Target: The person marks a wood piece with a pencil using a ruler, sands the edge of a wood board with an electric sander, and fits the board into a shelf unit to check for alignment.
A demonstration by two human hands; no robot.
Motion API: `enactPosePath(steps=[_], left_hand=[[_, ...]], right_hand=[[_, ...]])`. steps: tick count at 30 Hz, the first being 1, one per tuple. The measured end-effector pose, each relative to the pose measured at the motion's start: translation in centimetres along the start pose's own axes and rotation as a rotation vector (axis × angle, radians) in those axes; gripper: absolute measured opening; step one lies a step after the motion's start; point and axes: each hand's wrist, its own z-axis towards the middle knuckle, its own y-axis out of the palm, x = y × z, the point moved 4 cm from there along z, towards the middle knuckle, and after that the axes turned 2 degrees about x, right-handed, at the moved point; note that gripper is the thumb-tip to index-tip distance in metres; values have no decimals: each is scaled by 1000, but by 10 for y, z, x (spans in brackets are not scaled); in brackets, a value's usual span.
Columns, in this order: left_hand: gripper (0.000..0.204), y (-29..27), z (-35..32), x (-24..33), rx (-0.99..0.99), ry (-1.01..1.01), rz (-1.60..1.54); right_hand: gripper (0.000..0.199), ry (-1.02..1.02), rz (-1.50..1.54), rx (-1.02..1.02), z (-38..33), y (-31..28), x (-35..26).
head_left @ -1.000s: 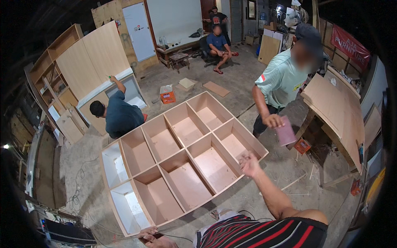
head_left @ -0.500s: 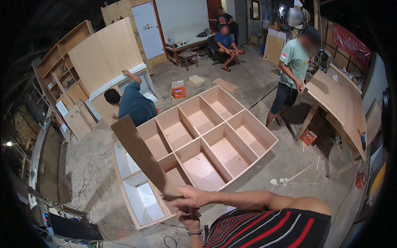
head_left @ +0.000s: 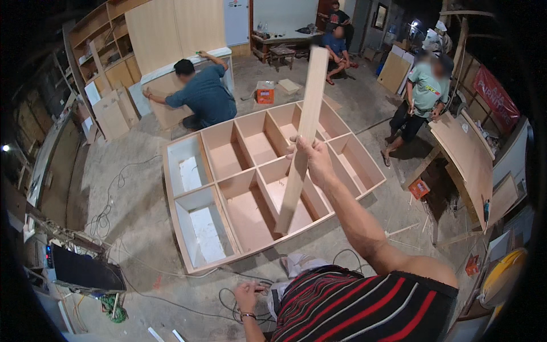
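Observation:
My right hand [head_left: 313, 157] is closed round the middle of a long, narrow wooden board [head_left: 310, 105]. The board stands tilted in the air, its top end leaning away to the right and its lower end over the near compartments of a large wooden shelf unit [head_left: 219, 183]. Low in the view, beside my body, my left hand [head_left: 247, 296] is curled with its fingers together. Something small and dark may be at its fingertips, too small to name. The unit lies on its back, with several pale wood compartments and two white-lined ones at the left.
A person in a blue-grey shirt [head_left: 208, 94] crouches at a cabinet behind the unit. Another in a light green shirt [head_left: 427, 91] stands by a workbench [head_left: 464, 148] at the right. Cables [head_left: 228, 299] lie on the floor near my left hand. An orange box [head_left: 265, 94] stands beyond the unit.
My right hand has lifted the board and swung it from left to right. My left hand has let go of it and dropped lower. The crouching person has leaned toward the cabinet.

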Motion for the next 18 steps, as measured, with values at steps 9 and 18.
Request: enactPosePath(steps=[9, 18], left_hand=[[31, 23, 83, 273, 25, 829, 74], [21, 20, 160, 413, -321, 623, -242]], right_hand=[[35, 122, -36, -484, -27, 87, 73], [29, 28, -80, -664, -55, 150, 60]])
